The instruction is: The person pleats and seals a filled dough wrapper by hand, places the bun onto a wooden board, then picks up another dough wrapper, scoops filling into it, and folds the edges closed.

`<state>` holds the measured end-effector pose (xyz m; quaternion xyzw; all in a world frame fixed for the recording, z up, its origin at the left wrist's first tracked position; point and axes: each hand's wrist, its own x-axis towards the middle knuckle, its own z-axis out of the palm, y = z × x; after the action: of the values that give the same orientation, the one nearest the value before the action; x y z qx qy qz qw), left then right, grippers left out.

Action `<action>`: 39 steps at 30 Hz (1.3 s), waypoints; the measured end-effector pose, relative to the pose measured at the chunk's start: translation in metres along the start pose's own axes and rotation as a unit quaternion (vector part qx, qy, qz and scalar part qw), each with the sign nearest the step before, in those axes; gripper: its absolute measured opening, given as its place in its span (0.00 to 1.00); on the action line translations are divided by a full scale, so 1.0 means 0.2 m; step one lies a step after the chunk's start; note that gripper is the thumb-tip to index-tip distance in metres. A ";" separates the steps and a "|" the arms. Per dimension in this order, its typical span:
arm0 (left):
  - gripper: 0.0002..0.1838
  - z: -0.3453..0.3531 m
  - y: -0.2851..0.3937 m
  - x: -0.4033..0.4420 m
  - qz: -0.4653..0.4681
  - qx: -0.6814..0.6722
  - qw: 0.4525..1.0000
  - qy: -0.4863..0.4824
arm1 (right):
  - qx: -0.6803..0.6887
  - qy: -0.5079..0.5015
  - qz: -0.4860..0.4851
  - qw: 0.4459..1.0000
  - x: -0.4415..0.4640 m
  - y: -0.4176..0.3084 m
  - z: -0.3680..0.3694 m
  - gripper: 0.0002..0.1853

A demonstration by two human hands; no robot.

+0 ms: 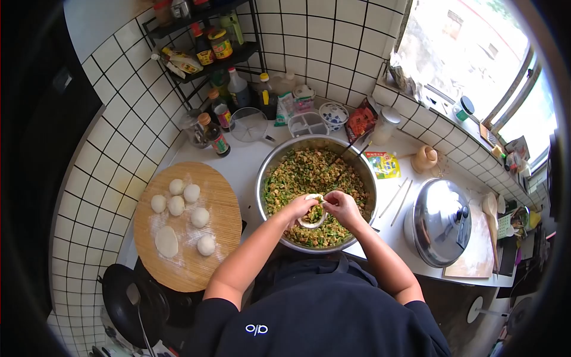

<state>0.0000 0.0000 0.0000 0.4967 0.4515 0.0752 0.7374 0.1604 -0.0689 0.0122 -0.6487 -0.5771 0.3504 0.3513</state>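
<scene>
Room: a tiled kitchen corner with a white counter (241, 172) under a bright window (464, 47).
Nearest: the person's dark shirt (315, 309); at the lower left, a black wok (122, 297) with a long-handled utensil (140, 315) over it.
Left hand: fingers closed on the rim of a dough wrapper (311, 225), above the filling.
Right hand: fingertips pinched together on the wrapper's other side, near the left hand (302, 208); the right hand (344, 208) is also above the filling.
Wrapper: held between both hands, its edge curved like a ring.
Bowl: a wide steel bowl (260, 193) holding chopped green and brown filling (297, 172).
Board: left of the bowl, a round wooden board (220, 181), floured, with six dough balls (200, 217) and one flattened oval (166, 241).
Right of the bowl: two chopsticks (401, 202), then a domed steel lid (440, 217) beside a floured board (473, 247).
Beyond the bowl: a divided container (308, 125), a lidded blue-and-white pot (333, 115), a red packet (361, 121).
Farthest: a black corner rack (241, 55) with bottles and jars.
</scene>
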 end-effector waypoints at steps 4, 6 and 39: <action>0.12 -0.02 -0.01 0.01 -0.023 -0.044 0.998 -0.041 | 0.137 -0.037 0.101 0.985 0.00 -0.02 -0.01 0.09; 0.12 -0.05 -0.02 0.04 -0.064 -0.129 0.987 -0.073 | 0.119 -0.053 0.115 0.985 0.02 -0.03 -0.02 0.09; 0.12 0.11 0.03 -0.08 0.132 -0.292 0.938 0.129 | -0.010 0.115 -0.151 0.982 -0.04 -0.17 0.02 0.04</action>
<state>0.0090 -0.0209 0.0154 0.3006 0.4312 0.3645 0.7687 0.1400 -0.0729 0.0397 -0.5937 -0.6275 0.2108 0.4574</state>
